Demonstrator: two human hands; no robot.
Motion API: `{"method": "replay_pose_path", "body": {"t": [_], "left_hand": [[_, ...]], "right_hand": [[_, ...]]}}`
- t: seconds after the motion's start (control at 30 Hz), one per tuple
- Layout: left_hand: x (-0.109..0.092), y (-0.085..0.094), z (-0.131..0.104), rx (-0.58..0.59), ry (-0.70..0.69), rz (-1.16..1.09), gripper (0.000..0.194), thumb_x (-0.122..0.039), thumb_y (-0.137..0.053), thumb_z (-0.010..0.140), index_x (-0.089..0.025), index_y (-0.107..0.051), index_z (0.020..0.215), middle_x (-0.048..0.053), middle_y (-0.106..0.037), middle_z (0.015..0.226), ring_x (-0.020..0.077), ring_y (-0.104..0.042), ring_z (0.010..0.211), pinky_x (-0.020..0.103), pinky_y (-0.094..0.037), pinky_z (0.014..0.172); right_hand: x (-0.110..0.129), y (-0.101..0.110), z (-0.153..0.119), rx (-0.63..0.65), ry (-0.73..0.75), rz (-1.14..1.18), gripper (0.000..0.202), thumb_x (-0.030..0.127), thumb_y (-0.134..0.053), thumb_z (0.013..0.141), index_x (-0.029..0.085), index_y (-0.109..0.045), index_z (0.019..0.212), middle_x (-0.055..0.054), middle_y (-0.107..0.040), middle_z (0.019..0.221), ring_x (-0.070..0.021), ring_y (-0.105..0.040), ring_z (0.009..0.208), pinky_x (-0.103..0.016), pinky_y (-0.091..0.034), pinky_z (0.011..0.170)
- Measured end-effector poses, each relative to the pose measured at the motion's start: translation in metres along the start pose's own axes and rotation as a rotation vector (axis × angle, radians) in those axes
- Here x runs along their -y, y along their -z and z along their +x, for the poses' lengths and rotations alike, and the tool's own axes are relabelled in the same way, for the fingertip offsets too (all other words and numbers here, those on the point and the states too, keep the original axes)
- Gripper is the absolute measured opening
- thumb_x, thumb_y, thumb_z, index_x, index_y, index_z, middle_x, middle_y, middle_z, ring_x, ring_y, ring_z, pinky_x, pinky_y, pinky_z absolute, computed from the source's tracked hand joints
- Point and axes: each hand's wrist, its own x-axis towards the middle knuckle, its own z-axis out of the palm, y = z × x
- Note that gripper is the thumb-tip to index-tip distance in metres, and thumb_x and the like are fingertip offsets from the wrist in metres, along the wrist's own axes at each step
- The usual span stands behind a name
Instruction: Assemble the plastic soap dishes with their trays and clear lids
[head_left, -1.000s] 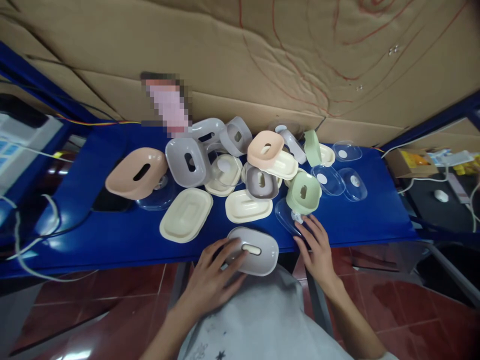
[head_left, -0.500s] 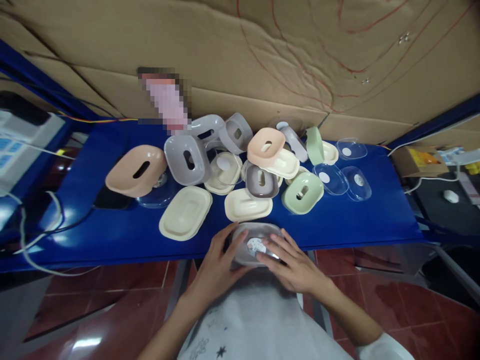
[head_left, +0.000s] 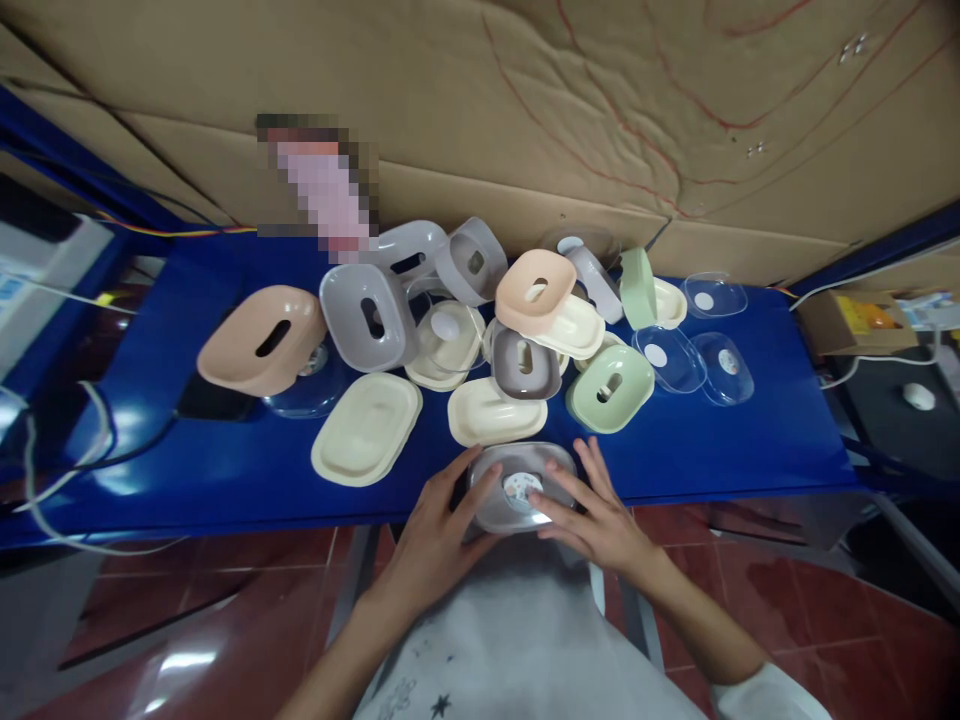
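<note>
A small grey oval box with a clear lid [head_left: 491, 500] and a round printed label is held at the table's front edge, close to my body. My left hand [head_left: 442, 510] is closed round its left end, thumb low and index finger over the lid. My right hand [head_left: 600, 520] grips the right end, its fingers fanned over the lid and label and the thumb at the near edge. Just beyond lies a cream oval tray [head_left: 480, 425]. A darker grey-brown box [head_left: 517, 375] and a green box [head_left: 615, 395] with slots stand behind.
Another cream tray [head_left: 367, 430] and a large peach box [head_left: 262, 340] lie left on the blue table [head_left: 675, 465]. Grey boxes [head_left: 367, 310] and a smaller peach box [head_left: 536, 285] are heaped farther back. Clear lids [head_left: 724, 370] lie right. A cardboard wall [head_left: 450, 100] rises behind.
My right hand has shifted slightly right and its fingers have spread wider, uncovering more of the label. The left hand keeps its hold. The view has turned a little.
</note>
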Motion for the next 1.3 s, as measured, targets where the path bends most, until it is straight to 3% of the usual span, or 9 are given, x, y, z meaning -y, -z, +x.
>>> {"method": "replay_pose_path", "body": {"t": [0.2,0.37,0.5,0.63,0.87,0.97,1.07,1.13,1.3], "left_hand": [[0.003,0.000,0.002,0.014,0.006,-0.042,0.074,-0.023,-0.073,0.098,-0.032,-0.040,0.163,0.019,-0.043,0.163,0.0388,-0.051,0.147,0.060,-0.055,0.111],[0.004,0.000,0.001,0.013,0.047,-0.129,0.074,-0.021,-0.070,0.099,-0.036,-0.038,0.164,0.015,-0.043,0.164,0.0348,-0.051,0.148,0.056,-0.056,0.114],[0.004,-0.001,0.002,-0.004,0.073,-0.148,0.078,-0.030,-0.073,0.099,-0.035,-0.034,0.166,0.015,-0.044,0.163,0.0341,-0.052,0.148,0.055,-0.056,0.114],[0.003,-0.001,0.002,-0.017,0.055,-0.132,0.075,-0.025,-0.070,0.100,-0.037,-0.035,0.166,0.014,-0.045,0.163,0.0330,-0.053,0.148,0.053,-0.057,0.113],[0.003,-0.003,0.002,-0.031,0.044,-0.115,0.070,-0.028,-0.071,0.100,-0.033,-0.040,0.162,0.016,-0.046,0.162,0.0331,-0.054,0.147,0.053,-0.058,0.112],[-0.003,0.001,0.005,0.011,-0.012,-0.140,0.070,-0.030,-0.067,0.103,-0.031,-0.034,0.165,0.017,-0.043,0.166,0.0315,-0.051,0.150,0.051,-0.058,0.112],[-0.004,0.010,0.010,0.003,-0.071,-0.128,0.071,-0.028,-0.066,0.104,-0.029,-0.031,0.166,0.018,-0.041,0.168,0.0301,-0.050,0.152,0.047,-0.058,0.112],[0.000,0.018,0.014,-0.098,-0.061,-0.055,0.070,-0.023,-0.069,0.102,-0.028,-0.037,0.164,0.017,-0.047,0.163,0.0301,-0.053,0.148,0.048,-0.058,0.111],[0.018,0.024,0.030,-0.214,-0.005,0.185,0.054,-0.013,-0.072,0.097,-0.021,-0.056,0.148,0.017,-0.062,0.145,0.0350,-0.060,0.138,0.057,-0.053,0.113]], "right_hand": [[-0.003,0.000,-0.008,0.034,-0.038,0.076,0.073,0.021,-0.079,0.096,0.024,-0.047,0.162,-0.011,-0.035,0.174,-0.0370,-0.029,0.163,-0.054,-0.053,0.120],[0.000,-0.002,-0.004,-0.019,0.040,0.004,0.072,0.013,-0.078,0.095,0.026,-0.050,0.160,-0.008,-0.028,0.177,-0.0369,-0.031,0.162,-0.058,-0.048,0.124],[-0.001,-0.006,-0.003,-0.034,0.029,0.010,0.063,0.018,-0.073,0.100,0.032,-0.053,0.158,-0.005,-0.043,0.171,-0.0285,-0.040,0.159,-0.058,-0.041,0.129],[-0.002,-0.009,-0.011,0.011,0.029,0.020,0.062,0.015,-0.069,0.102,0.032,-0.052,0.159,-0.006,-0.048,0.168,-0.0287,-0.039,0.159,-0.059,-0.040,0.129],[-0.002,-0.001,0.000,0.079,-0.082,0.033,0.070,0.017,-0.076,0.097,0.035,-0.050,0.160,-0.008,-0.024,0.179,-0.0386,-0.022,0.165,-0.064,-0.042,0.125],[-0.003,0.008,-0.006,0.115,-0.102,0.095,0.071,0.012,-0.070,0.098,0.033,-0.047,0.162,-0.009,-0.021,0.180,-0.0393,-0.028,0.163,-0.059,-0.049,0.121],[-0.004,0.024,-0.037,-0.033,-0.138,0.047,0.068,0.017,-0.067,0.100,0.034,-0.046,0.163,-0.009,-0.025,0.178,-0.0410,-0.036,0.159,-0.062,-0.053,0.116],[-0.011,0.040,-0.069,-0.207,-0.253,-0.135,0.072,0.020,-0.071,0.098,0.036,-0.045,0.163,-0.010,-0.030,0.177,-0.0414,-0.042,0.156,-0.064,-0.054,0.115],[-0.068,0.090,-0.145,-0.657,-0.825,-0.722,0.081,0.050,-0.089,0.083,0.018,-0.061,0.152,-0.024,-0.054,0.159,-0.0480,-0.055,0.144,-0.067,-0.048,0.115]]}}
